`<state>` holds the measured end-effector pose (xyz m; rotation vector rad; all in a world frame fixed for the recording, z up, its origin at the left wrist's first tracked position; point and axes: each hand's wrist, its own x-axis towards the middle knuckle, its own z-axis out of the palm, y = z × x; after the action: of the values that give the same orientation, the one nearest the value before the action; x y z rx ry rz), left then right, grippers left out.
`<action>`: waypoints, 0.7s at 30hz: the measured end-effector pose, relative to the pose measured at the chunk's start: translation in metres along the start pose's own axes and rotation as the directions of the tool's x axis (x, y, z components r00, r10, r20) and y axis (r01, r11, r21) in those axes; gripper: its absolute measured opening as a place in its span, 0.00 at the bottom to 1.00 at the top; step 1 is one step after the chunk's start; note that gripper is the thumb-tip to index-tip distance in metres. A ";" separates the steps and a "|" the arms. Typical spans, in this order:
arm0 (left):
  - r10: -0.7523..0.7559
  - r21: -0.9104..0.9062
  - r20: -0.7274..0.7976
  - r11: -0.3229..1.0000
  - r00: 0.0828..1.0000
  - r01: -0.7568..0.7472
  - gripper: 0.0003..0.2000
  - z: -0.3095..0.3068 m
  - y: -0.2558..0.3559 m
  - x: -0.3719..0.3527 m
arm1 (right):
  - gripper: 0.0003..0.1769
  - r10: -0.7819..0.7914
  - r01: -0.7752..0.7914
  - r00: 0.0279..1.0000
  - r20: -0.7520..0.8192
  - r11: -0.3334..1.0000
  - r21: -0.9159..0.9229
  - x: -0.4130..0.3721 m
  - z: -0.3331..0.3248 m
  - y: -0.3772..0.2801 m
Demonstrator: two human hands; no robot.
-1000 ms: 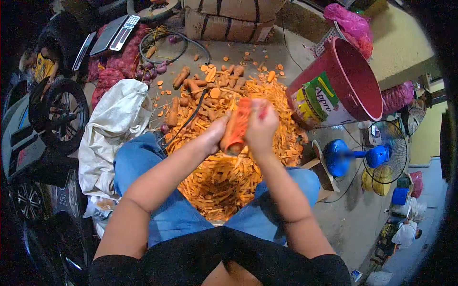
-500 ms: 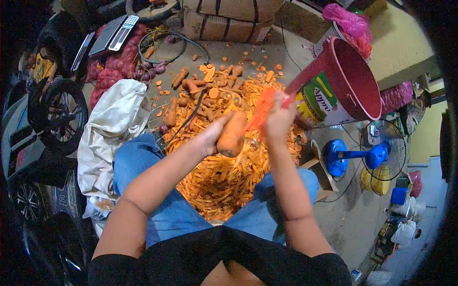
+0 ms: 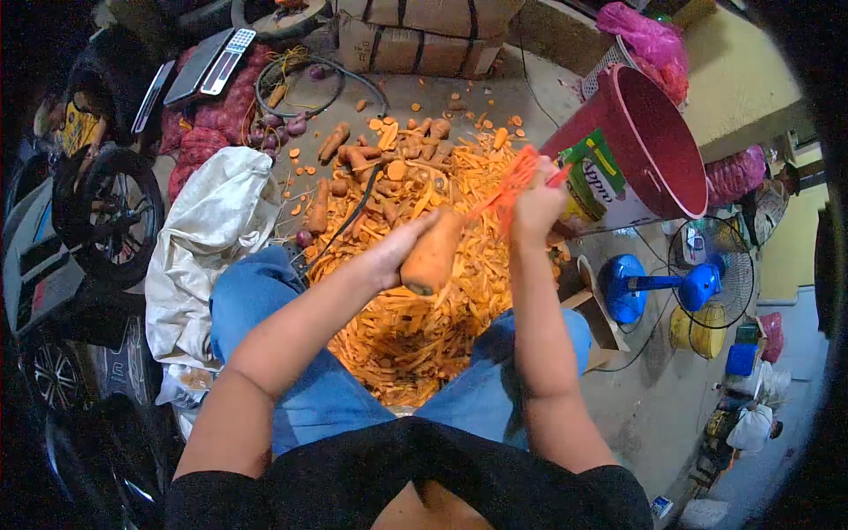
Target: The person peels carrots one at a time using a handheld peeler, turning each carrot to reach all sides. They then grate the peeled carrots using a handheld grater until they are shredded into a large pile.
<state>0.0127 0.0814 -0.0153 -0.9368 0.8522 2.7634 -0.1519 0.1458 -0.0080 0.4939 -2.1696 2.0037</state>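
Note:
A thick, stubby carrot [image 3: 433,256] lies slanted in my left hand [image 3: 396,253], whose fingers are wrapped round its far side. My right hand [image 3: 539,210] is closed round the red handle of an orange plastic peeler [image 3: 511,187]. The peeler's slotted, slightly blurred head reaches left toward the carrot's upper end. Beneath both hands spreads a big heap of carrot peelings [image 3: 380,344], between my bent knees. Whole carrots [image 3: 384,181] and cut round ends lie at the heap's far side.
A tilted red bucket [image 3: 609,168] stands close to my right hand. To the right are a blue fan [image 3: 658,284] and an open cardboard box [image 3: 596,327]. A white sack [image 3: 212,230], net bags of onions [image 3: 221,115] and a motorcycle [image 3: 115,212] are left. Strapped cartons [image 3: 424,40] stand behind.
My right hand has moved a little to the right and away from me with the peeler, off the carrot's side. My left hand keeps the carrot nearly in place.

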 end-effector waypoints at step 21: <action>0.178 0.025 -0.100 0.984 0.979 -0.176 0.18 0.002 0.000 0.006 | 0.12 -0.128 0.132 0.964 0.233 0.991 0.000 -0.066 0.011 -0.043</action>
<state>0.0070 0.0823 -0.0178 -1.0560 1.0194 2.8724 -0.0740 0.1421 0.0101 0.8852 -2.2124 1.9432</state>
